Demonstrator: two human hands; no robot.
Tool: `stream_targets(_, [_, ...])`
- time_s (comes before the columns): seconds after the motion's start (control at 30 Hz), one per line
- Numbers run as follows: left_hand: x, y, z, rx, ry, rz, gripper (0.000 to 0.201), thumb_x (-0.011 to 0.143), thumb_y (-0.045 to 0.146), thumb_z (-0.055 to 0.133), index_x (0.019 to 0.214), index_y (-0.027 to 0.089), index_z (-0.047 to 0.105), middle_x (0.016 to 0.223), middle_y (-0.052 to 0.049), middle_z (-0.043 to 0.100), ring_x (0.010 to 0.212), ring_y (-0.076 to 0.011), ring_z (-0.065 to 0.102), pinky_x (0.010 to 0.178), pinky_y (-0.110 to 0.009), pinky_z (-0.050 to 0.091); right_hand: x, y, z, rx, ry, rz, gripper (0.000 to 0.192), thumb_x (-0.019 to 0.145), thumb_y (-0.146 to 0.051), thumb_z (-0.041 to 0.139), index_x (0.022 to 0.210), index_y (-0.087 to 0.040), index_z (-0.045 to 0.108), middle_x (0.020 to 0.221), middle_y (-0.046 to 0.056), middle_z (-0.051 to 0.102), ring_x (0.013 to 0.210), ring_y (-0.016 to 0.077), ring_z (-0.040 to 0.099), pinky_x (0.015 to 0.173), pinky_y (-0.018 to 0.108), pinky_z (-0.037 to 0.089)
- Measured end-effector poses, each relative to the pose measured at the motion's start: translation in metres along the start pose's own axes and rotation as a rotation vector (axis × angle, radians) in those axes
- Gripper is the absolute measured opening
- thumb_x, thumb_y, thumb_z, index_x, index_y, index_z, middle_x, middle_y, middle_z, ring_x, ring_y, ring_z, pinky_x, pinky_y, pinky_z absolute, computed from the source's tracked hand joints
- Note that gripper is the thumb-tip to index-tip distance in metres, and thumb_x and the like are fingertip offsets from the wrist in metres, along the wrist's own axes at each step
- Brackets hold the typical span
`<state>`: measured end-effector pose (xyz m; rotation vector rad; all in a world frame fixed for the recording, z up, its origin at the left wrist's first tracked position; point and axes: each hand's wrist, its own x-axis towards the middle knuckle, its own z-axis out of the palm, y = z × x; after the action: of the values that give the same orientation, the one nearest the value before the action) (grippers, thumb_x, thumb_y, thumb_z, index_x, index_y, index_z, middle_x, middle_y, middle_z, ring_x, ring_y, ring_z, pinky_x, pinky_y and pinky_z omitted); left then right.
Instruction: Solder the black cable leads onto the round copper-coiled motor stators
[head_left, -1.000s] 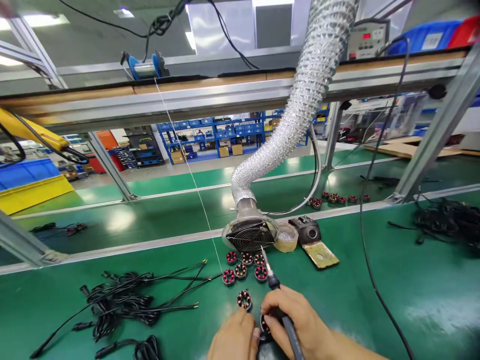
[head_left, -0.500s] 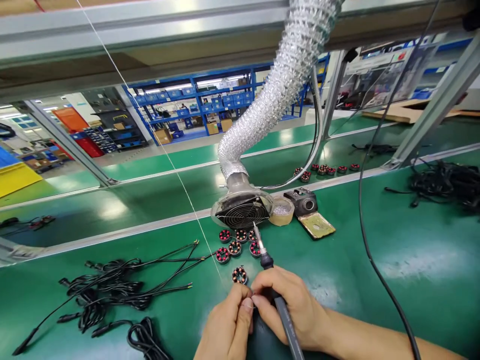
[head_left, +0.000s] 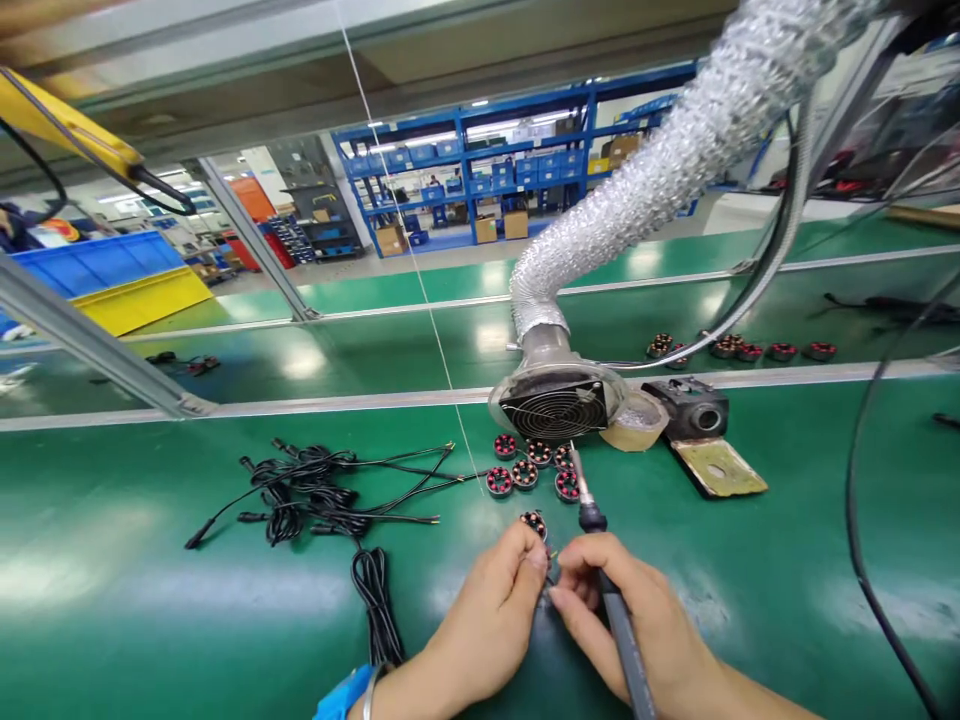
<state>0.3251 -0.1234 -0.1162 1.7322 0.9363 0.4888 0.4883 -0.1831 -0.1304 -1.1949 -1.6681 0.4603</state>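
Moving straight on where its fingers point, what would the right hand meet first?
Probably the left hand, which lies close ahead, though the depth between them is hard to judge.

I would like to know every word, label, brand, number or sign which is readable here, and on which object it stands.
No text is readable.
Soldering iron: any marking on its handle is too blurred to tell.
Blue shelf bins: any labels are too small to read.

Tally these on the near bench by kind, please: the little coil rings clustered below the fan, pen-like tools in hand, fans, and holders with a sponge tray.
Clustered coil rings: 6
Pen-like tool: 1
Fan: 1
Holder with sponge tray: 1
Total: 9
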Motion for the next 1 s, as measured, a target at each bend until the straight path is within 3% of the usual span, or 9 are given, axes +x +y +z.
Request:
stream_targets(0.2, [-0.004, 0.005, -0.004, 0.174, -0.045, -0.036, 0.026, 0.102, 0.037, 0.032, 0.088, 0.02, 0.046, 0.08, 0.001, 0.053, 0.075, -0.0151, 0.045, 0.067, -0.027, 0.033, 0.005, 0.004, -0.008, -0.134, 0.053, -0.104, 0.022, 0.087, -0.01, 0.055, 0.106, -0.022, 0.053, 0.089, 0.003, 0.065, 0.071, 0.0135, 0.062, 0.065, 0.025, 0.055])
stream_targets(0.53, [-0.005, 0.005, -0.002, 0.087, -0.019, -0.015, 0.03, 0.102, 0.041, 0.029, 0.085, 0.021, 0.044, 0.079, 0.002, 0.049, 0.073, -0.014, 0.043, 0.067, -0.027, 0.033, 0.005, 0.004, -0.001, 0.002, 0.023, 0.052, 0.022, 0.09, -0.014, 0.055, 0.109, -0.024, 0.05, 0.081, -0.002, 0.066, 0.064, 0.0101, 0.064, 0.061, 0.018, 0.055])
stream_targets(0.67, [-0.005, 0.004, -0.003, 0.121, -0.053, -0.047, 0.029, 0.102, 0.04, 0.029, 0.085, 0.021, 0.045, 0.08, 0.002, 0.052, 0.076, -0.015, 0.046, 0.068, -0.027, 0.035, 0.004, 0.004, -0.005, -0.054, 0.025, -0.077, 0.026, 0.087, -0.009, 0.056, 0.109, -0.022, 0.053, 0.089, 0.003, 0.068, 0.066, 0.011, 0.065, 0.064, 0.021, 0.057])
stream_targets(0.83, [-0.007, 0.003, -0.002, 0.205, -0.108, -0.033, 0.025, 0.102, 0.037, 0.03, 0.089, 0.022, 0.046, 0.085, 0.0, 0.059, 0.077, -0.0167, 0.051, 0.07, -0.028, 0.038, 0.008, 0.003, -0.007, -0.087, 0.006, -0.326, 0.035, 0.085, -0.001, 0.056, 0.113, -0.022, 0.054, 0.097, 0.006, 0.07, 0.083, 0.0163, 0.068, 0.075, 0.027, 0.057])
stream_targets(1.0, [-0.007, 0.005, -0.005, 0.295, -0.122, -0.016, 0.025, 0.102, 0.035, 0.03, 0.094, 0.022, 0.05, 0.087, -0.002, 0.063, 0.078, -0.0182, 0.056, 0.072, -0.029, 0.04, 0.014, 0.005, -0.011, -0.17, 0.011, -0.262, 0.027, 0.089, -0.006, 0.053, 0.111, -0.022, 0.055, 0.084, 0.002, 0.068, 0.069, 0.0145, 0.063, 0.063, 0.026, 0.055])
